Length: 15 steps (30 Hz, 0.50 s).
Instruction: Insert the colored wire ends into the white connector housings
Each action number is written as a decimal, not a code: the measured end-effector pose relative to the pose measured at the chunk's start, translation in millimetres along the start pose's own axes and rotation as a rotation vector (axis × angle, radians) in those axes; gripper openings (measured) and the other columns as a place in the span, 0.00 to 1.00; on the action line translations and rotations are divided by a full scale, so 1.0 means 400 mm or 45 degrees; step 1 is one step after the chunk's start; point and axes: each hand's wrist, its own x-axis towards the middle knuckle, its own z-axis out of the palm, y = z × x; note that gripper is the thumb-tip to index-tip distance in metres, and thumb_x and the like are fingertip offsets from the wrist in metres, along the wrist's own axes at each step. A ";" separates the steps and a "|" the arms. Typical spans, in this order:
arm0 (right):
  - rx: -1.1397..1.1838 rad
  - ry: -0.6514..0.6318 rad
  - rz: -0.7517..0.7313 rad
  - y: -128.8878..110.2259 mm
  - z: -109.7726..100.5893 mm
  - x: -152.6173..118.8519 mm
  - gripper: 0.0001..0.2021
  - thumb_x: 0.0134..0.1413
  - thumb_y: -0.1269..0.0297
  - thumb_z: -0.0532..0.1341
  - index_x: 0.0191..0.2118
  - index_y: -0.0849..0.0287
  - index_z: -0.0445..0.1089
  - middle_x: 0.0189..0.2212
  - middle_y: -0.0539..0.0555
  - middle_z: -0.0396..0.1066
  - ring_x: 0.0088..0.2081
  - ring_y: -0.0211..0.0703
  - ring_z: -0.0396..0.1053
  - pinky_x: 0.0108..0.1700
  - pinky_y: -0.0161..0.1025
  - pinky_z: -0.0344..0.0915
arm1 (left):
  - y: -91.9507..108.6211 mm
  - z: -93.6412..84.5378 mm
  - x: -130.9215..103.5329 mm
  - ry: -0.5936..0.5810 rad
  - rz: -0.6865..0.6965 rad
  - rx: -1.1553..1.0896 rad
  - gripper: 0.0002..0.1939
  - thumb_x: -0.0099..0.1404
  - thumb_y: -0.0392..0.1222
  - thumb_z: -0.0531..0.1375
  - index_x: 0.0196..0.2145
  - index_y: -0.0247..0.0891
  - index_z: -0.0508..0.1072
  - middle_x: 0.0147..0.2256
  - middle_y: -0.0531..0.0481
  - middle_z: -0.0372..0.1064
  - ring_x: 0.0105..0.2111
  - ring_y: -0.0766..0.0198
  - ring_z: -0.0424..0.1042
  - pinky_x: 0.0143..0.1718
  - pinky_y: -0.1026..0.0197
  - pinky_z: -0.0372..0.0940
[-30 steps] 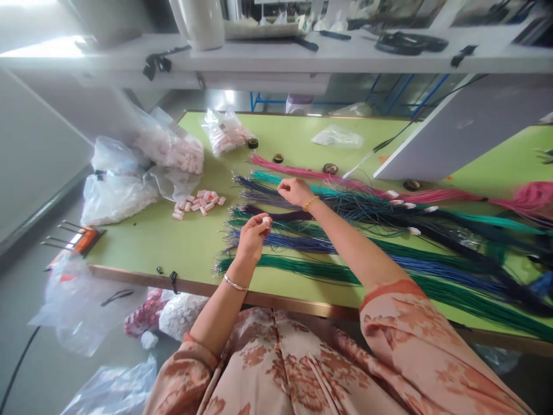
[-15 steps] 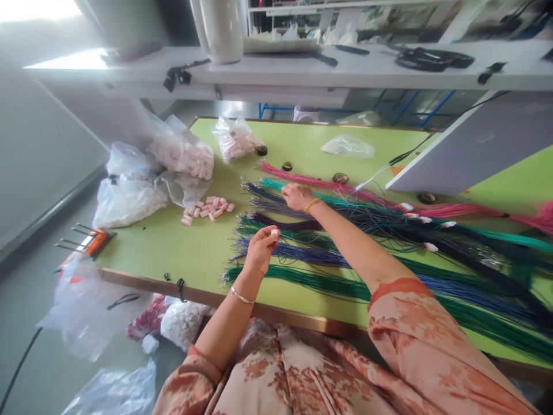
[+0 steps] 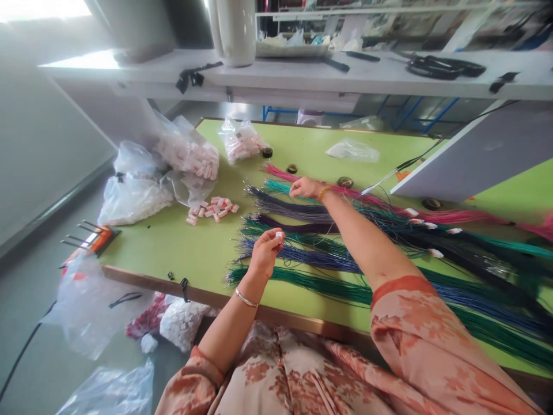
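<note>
My left hand [image 3: 264, 253] pinches a small white plastic connector housing [image 3: 279, 235] between thumb and fingertips, above the bundles of dark green wires [image 3: 319, 245] and blue wires [image 3: 302, 253]. A thin wire seems to trail from the housing to the right. Farther forward, my right hand [image 3: 306, 188] is closed over the teal wires [image 3: 275, 185], fingertips pointing left and down. What lies in its pinch is too small to make out. Beside it run pink wires [image 3: 280, 172] and grey wires [image 3: 276, 203].
Loose pink-and-white connector housings [image 3: 213, 209] lie left of the wire ends, with filled plastic bags [image 3: 188, 153] behind. Tape rolls [image 3: 292, 168] sit near the pink wires. A white shelf [image 3: 302, 72] spans the back; a grey panel [image 3: 479, 150] stands at right.
My right hand has moved slightly away from me over the teal wires, its fingers reaching more to the left. My left hand keeps its hold on the connector housing. The view has shifted slightly.
</note>
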 end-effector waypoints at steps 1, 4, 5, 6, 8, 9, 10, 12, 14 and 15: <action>0.043 -0.021 0.013 0.007 -0.020 0.000 0.08 0.46 0.66 0.65 0.33 0.63 0.77 0.25 0.49 0.73 0.24 0.31 0.62 0.29 0.29 0.59 | 0.000 0.001 0.000 -0.004 -0.003 0.002 0.16 0.46 0.37 0.70 0.35 0.34 0.76 0.31 0.51 0.72 0.27 0.73 0.65 0.32 0.66 0.60; 0.018 -0.125 0.037 -0.005 -0.047 0.002 0.11 0.48 0.63 0.65 0.38 0.63 0.76 0.25 0.49 0.72 0.22 0.30 0.60 0.27 0.29 0.59 | 0.000 0.006 -0.002 -0.014 -0.009 0.003 0.17 0.45 0.37 0.71 0.35 0.34 0.77 0.32 0.50 0.72 0.28 0.72 0.65 0.33 0.66 0.60; -0.047 -0.160 0.040 -0.021 -0.043 0.003 0.12 0.48 0.63 0.65 0.39 0.63 0.75 0.26 0.50 0.73 0.23 0.31 0.61 0.27 0.29 0.60 | -0.001 0.006 -0.002 -0.015 -0.008 0.002 0.17 0.45 0.37 0.71 0.35 0.34 0.77 0.32 0.50 0.72 0.28 0.72 0.66 0.33 0.65 0.60; -0.142 -0.176 0.032 -0.043 -0.033 0.004 0.12 0.49 0.64 0.65 0.40 0.63 0.75 0.27 0.52 0.74 0.24 0.32 0.64 0.29 0.30 0.61 | -0.002 0.006 -0.003 -0.015 -0.007 0.003 0.17 0.45 0.37 0.71 0.35 0.34 0.77 0.32 0.50 0.72 0.29 0.72 0.66 0.33 0.65 0.60; -0.415 -0.137 -0.027 -0.096 0.002 0.005 0.14 0.49 0.65 0.65 0.42 0.63 0.74 0.34 0.56 0.77 0.31 0.38 0.71 0.35 0.33 0.65 | -0.004 0.005 -0.003 -0.014 -0.006 0.007 0.17 0.46 0.38 0.71 0.36 0.34 0.77 0.32 0.50 0.72 0.29 0.72 0.66 0.33 0.65 0.59; -0.576 -0.097 -0.066 -0.125 0.022 0.005 0.15 0.48 0.66 0.65 0.44 0.63 0.74 0.38 0.59 0.77 0.36 0.43 0.73 0.39 0.35 0.66 | -0.005 0.004 -0.003 -0.012 -0.006 0.008 0.17 0.46 0.38 0.71 0.36 0.34 0.77 0.32 0.50 0.73 0.29 0.72 0.66 0.33 0.65 0.59; -0.731 -0.059 -0.104 -0.153 0.043 0.005 0.17 0.48 0.67 0.65 0.46 0.63 0.73 0.42 0.62 0.77 0.40 0.47 0.74 0.42 0.37 0.67 | -0.006 0.002 -0.003 -0.007 -0.004 0.007 0.17 0.46 0.38 0.70 0.36 0.34 0.76 0.33 0.49 0.73 0.28 0.72 0.66 0.33 0.65 0.59; -0.957 -0.029 -0.149 -0.199 0.077 0.008 0.19 0.49 0.68 0.64 0.50 0.64 0.72 0.46 0.67 0.75 0.46 0.54 0.73 0.46 0.42 0.67 | -0.007 0.001 -0.003 -0.001 0.001 0.003 0.17 0.46 0.37 0.70 0.36 0.34 0.76 0.33 0.49 0.72 0.29 0.72 0.66 0.32 0.65 0.59; -1.041 -0.049 -0.168 -0.223 0.095 0.018 0.19 0.49 0.70 0.64 0.50 0.66 0.72 0.45 0.69 0.75 0.48 0.56 0.73 0.47 0.42 0.67 | -0.006 0.003 -0.004 0.006 0.007 -0.002 0.17 0.45 0.37 0.70 0.36 0.33 0.76 0.32 0.49 0.72 0.29 0.72 0.66 0.32 0.66 0.58; -1.032 -0.057 -0.184 -0.225 0.097 0.025 0.18 0.48 0.71 0.64 0.48 0.67 0.74 0.45 0.70 0.75 0.48 0.56 0.73 0.47 0.41 0.67 | -0.005 0.004 -0.005 0.007 0.006 -0.005 0.17 0.45 0.37 0.70 0.36 0.33 0.76 0.32 0.49 0.72 0.29 0.72 0.66 0.32 0.66 0.58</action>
